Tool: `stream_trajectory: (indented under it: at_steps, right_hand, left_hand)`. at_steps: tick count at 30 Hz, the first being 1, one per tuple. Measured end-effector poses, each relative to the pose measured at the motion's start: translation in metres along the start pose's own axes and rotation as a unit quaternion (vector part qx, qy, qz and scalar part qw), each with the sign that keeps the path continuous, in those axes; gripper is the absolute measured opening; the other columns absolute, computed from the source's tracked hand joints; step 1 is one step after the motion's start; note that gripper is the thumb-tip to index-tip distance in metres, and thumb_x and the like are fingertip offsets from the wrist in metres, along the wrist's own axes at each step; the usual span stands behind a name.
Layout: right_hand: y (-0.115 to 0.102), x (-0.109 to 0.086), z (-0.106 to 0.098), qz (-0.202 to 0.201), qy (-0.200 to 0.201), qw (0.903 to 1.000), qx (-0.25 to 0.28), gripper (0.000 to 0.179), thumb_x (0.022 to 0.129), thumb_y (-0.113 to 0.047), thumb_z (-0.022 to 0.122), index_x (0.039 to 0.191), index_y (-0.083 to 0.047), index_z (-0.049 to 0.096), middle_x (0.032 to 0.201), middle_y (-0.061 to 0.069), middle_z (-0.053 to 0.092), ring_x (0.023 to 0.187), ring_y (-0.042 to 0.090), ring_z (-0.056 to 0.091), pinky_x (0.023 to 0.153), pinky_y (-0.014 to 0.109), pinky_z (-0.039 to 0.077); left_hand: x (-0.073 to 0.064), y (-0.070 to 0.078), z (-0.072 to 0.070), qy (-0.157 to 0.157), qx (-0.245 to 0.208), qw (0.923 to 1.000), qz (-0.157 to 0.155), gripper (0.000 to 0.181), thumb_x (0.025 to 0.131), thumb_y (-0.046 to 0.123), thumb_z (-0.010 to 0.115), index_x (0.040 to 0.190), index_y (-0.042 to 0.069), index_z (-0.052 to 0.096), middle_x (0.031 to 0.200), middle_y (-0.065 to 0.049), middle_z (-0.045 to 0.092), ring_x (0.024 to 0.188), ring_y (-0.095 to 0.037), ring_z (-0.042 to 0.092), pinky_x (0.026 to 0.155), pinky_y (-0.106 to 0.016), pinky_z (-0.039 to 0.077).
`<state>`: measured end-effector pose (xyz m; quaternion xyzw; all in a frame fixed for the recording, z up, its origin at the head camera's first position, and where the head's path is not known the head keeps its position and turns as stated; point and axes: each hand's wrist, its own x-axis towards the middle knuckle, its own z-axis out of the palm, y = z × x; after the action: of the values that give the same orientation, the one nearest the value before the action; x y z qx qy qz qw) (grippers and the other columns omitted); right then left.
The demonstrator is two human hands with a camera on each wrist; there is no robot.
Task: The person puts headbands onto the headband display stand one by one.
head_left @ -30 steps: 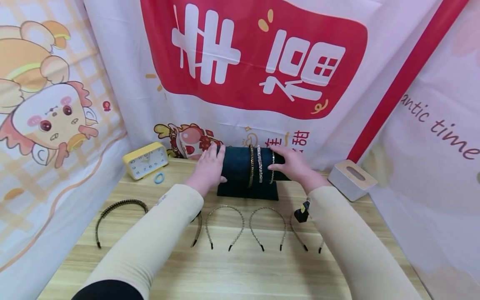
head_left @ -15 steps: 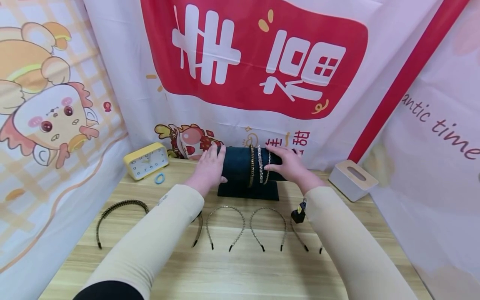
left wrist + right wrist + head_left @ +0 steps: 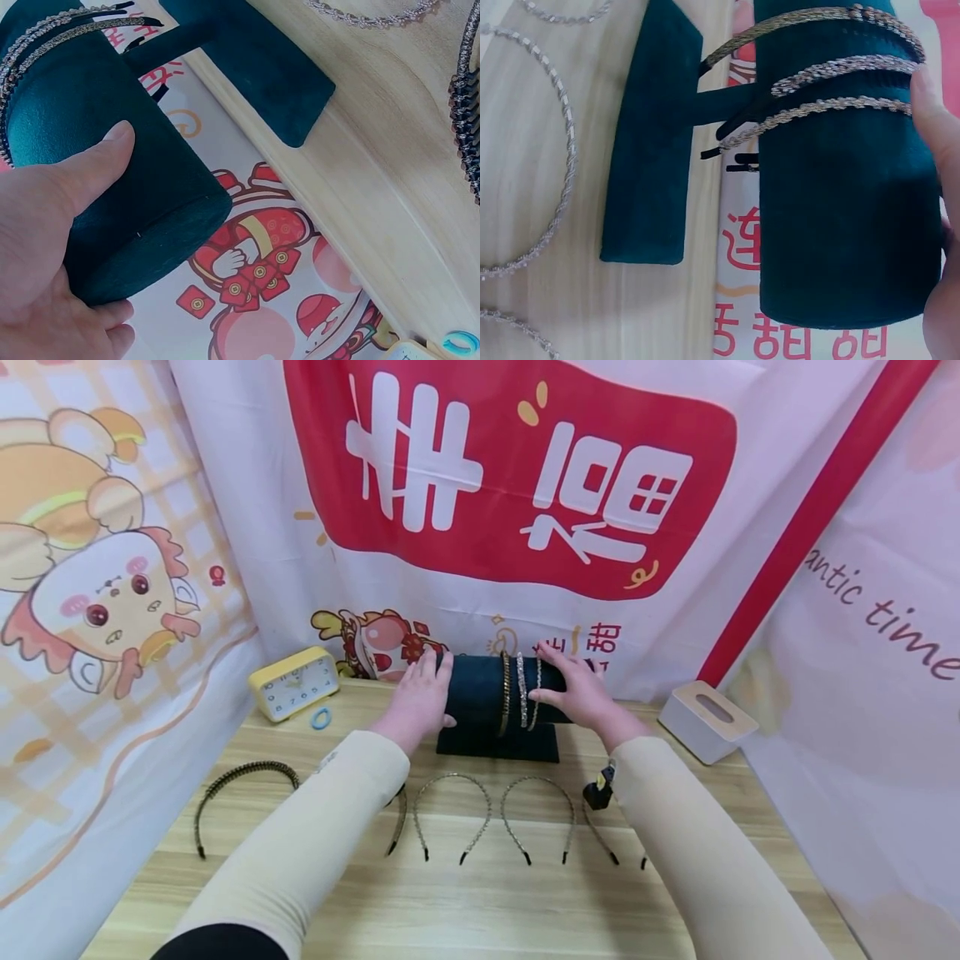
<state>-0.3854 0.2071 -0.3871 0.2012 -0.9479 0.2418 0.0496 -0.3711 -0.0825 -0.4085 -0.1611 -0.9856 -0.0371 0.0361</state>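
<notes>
A dark green velvet display stand (image 3: 474,693) has a horizontal roll over a flat base. Three headbands hang round the roll: a gold chain-like one (image 3: 505,697), a sparkly silver one (image 3: 522,697) and a thin twisted one (image 3: 537,675). My left hand (image 3: 420,697) grips the roll's left end, thumb in front, as the left wrist view shows. My right hand (image 3: 581,689) spans the roll from the right, with thumb and forefinger at the thin headband. In the right wrist view the right thumb (image 3: 928,97) lies against the headbands; the other fingers are mostly hidden.
Several more headbands lie in a row on the wooden table, including a twisted one (image 3: 452,777) and a dark braided one (image 3: 247,767). A yellow clock (image 3: 295,683) and a blue ring (image 3: 321,718) sit back left. A tissue box (image 3: 707,722) stands at right.
My right hand has slid left along the roll, bringing the thin headband closer to the silver one. Its forefinger is now raised slightly. The left hand has stayed in place.
</notes>
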Motion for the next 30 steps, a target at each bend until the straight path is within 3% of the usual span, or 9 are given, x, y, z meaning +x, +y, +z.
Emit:
stream_trajectory:
  at_steps: [4, 8, 13, 16, 21, 25, 30]
  right_hand:
    - [0.008, -0.005, -0.007, 0.010, 0.019, 0.9914, 0.129, 0.078, 0.093, -0.036, 0.069, 0.157, -0.030, 0.026, 0.155, 0.001, 0.039, 0.145, 0.024, 0.026, 0.117, 0.055, 0.008]
    - [0.023, -0.018, -0.018, 0.050, 0.065, 0.9649, 0.250, 0.058, 0.099, -0.028, 0.063, 0.151, -0.014, 0.041, 0.149, 0.011, 0.045, 0.139, 0.026, 0.037, 0.114, 0.049, 0.025]
    - [0.054, -0.043, -0.026, 0.137, 0.117, 0.9398, 0.290, 0.047, 0.101, -0.034, 0.059, 0.137, -0.003, 0.056, 0.130, 0.018, 0.057, 0.119, 0.033, 0.052, 0.101, 0.047, 0.040]
    - [0.077, -0.061, -0.021, 0.183, 0.083, 0.9438, 0.262, 0.045, 0.100, -0.034, 0.059, 0.132, -0.002, 0.058, 0.124, 0.020, 0.060, 0.112, 0.034, 0.056, 0.098, 0.048, 0.043]
    - [0.112, -0.093, 0.006, 0.200, -0.001, 0.9603, 0.194, 0.032, 0.100, -0.021, 0.062, 0.121, 0.003, 0.064, 0.110, 0.020, 0.065, 0.100, 0.032, 0.060, 0.089, 0.049, 0.048]
    - [0.130, -0.114, 0.032, 0.205, -0.009, 0.9668, 0.153, 0.020, 0.094, -0.010, 0.067, 0.107, 0.005, 0.068, 0.095, 0.013, 0.066, 0.088, 0.025, 0.059, 0.075, 0.038, 0.050]
    - [0.139, -0.132, 0.053, 0.228, -0.027, 0.9627, 0.143, 0.025, 0.090, -0.006, 0.071, 0.110, 0.005, 0.064, 0.093, 0.013, 0.061, 0.079, 0.023, 0.057, 0.066, 0.033, 0.049]
  left_hand:
    - [0.000, 0.004, -0.001, -0.002, -0.004, 1.0000, 0.002, 0.113, 0.081, 0.048, 0.079, 0.157, 0.003, 0.009, 0.158, -0.028, 0.011, 0.145, -0.039, 0.016, 0.118, -0.048, 0.012]
    - [0.000, 0.005, -0.001, 0.000, -0.009, 1.0000, 0.003, 0.113, 0.081, 0.048, 0.079, 0.157, 0.004, 0.009, 0.158, -0.027, 0.011, 0.146, -0.039, 0.015, 0.118, -0.048, 0.012]
    - [0.001, 0.003, 0.001, 0.007, -0.009, 0.9999, 0.008, 0.113, 0.080, 0.048, 0.080, 0.157, 0.003, 0.009, 0.158, -0.029, 0.011, 0.145, -0.040, 0.016, 0.118, -0.049, 0.012]
    - [-0.001, 0.000, 0.002, 0.011, -0.005, 0.9999, 0.002, 0.113, 0.080, 0.048, 0.080, 0.157, 0.003, 0.011, 0.157, -0.029, 0.013, 0.145, -0.040, 0.017, 0.118, -0.049, 0.013]
    - [-0.004, -0.002, 0.000, 0.010, -0.011, 0.9999, 0.001, 0.113, 0.080, 0.047, 0.080, 0.157, 0.002, 0.011, 0.157, -0.030, 0.013, 0.145, -0.041, 0.017, 0.118, -0.049, 0.012]
    - [-0.005, 0.000, -0.003, 0.011, -0.013, 0.9998, 0.004, 0.112, 0.081, 0.046, 0.080, 0.157, 0.002, 0.010, 0.157, -0.029, 0.011, 0.145, -0.041, 0.016, 0.118, -0.050, 0.013]
    - [-0.004, 0.003, -0.004, 0.007, -0.012, 0.9999, 0.003, 0.112, 0.082, 0.047, 0.079, 0.157, 0.003, 0.009, 0.158, -0.028, 0.010, 0.145, -0.040, 0.015, 0.118, -0.049, 0.013]
